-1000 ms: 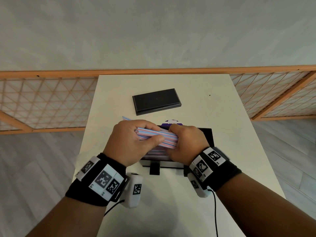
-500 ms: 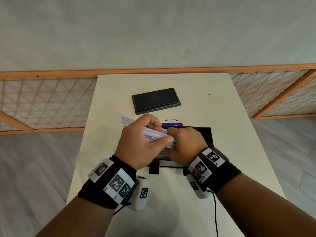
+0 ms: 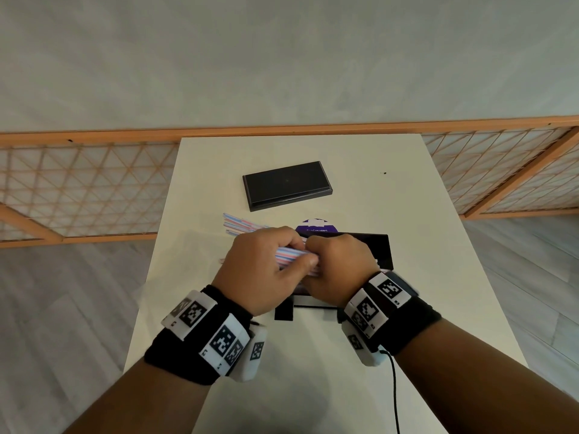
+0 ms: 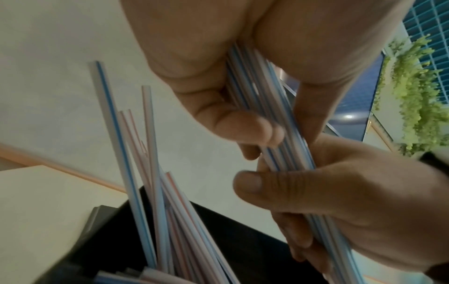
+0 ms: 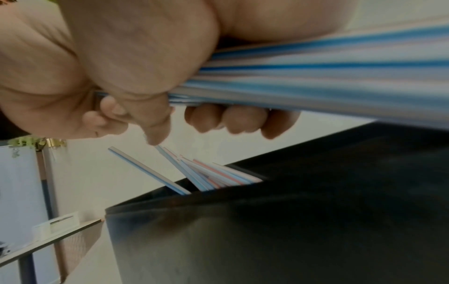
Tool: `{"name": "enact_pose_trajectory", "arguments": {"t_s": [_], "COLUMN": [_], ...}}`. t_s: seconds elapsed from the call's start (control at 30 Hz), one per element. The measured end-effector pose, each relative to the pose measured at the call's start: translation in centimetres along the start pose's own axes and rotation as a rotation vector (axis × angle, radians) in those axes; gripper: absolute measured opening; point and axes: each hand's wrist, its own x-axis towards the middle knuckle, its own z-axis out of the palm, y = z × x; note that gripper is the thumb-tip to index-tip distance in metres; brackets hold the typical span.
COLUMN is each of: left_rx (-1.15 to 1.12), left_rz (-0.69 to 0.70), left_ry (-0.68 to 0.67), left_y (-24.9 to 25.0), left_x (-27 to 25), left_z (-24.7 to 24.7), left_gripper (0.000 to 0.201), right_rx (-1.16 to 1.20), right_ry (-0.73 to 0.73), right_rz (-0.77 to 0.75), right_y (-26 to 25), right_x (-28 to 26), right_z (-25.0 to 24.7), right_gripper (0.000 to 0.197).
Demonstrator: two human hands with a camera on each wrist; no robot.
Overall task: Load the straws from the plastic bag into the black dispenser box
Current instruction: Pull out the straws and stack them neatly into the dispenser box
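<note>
while both forearms reach forward over the white table (image 3: pixel 438 245), the left hand (image 3: pixel 260 270) and the right hand (image 3: pixel 340 267) meet knuckle to knuckle above the black dispenser box (image 3: pixel 380 250), each with its back turned up toward the head camera. the left hand's fingers (image 4: pixel 243 124) are curled round a bundle of straws (image 3: pixel 289 256), thumb on the near side, and the right hand's fingers (image 5: pixel 206 119) wrap the same bundle just beside them, its thumb (image 4: pixel 272 186) pressed across the straws (the wrist views show both grips plainly). the bundle lies roughly level between the two hands, striped blue, white and pink; its straws are too many and too blurred to count.

a second lot of loose straws (image 4: pixel 155 201) stands tilted in the open box, their ends fanning out past its left edge; about seven or eight ends show in the left wrist view, though i cannot tell the exact number. one black lid (image 3: pixel 286 186) lies flat on the table farther away, well apart from the hands. one purple-and-white label (image 3: pixel 316 228) peeks out just behind the box. each wrist wears one black band with white marker tags, two bands in all. an orange-framed lattice rail (image 3: pixel 78 189) runs behind the table.
</note>
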Motion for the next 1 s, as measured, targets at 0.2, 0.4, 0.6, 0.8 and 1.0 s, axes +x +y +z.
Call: {"name": "enact_pose_trajectory", "arguments": {"t_s": [0.2, 0.4, 0.6, 0.8, 1.0], "left_rx": [-0.044, 0.031, 0.006, -0.265, -0.072], "left_rz": [-0.001, 0.077, -0.320, -0.922, -0.756], "left_ry": [0.014, 0.283, 0.574, 0.095, 0.007], "left_y": [-0.4, -0.4, -3.2, -4.4, -4.1], "left_x": [-0.6, -0.5, 0.7, 0.0, -0.2], "left_z": [0.8, -1.2, -4.3, -3.0, -1.8], "left_gripper": [0.019, 0.037, 0.047, 0.076, 0.022], "right_rx": [-0.041, -0.069, -0.071, -0.130, -0.146], "right_ry": [0.010, -0.135, -0.221, -0.228, -0.248], "right_rz": [0.016, 0.062, 0.045, 0.115, 0.151], "right_y": [0.9, 1.3, 1.8, 2.1, 2.6], "right_x": [-0.2, -0.4, -0.7, -0.9, -1.3], "right_z": [1.0, 0.6, 2.0, 2.5, 3.2], "right_gripper": [0.024, 0.033, 0.059, 0.082, 0.080]}}
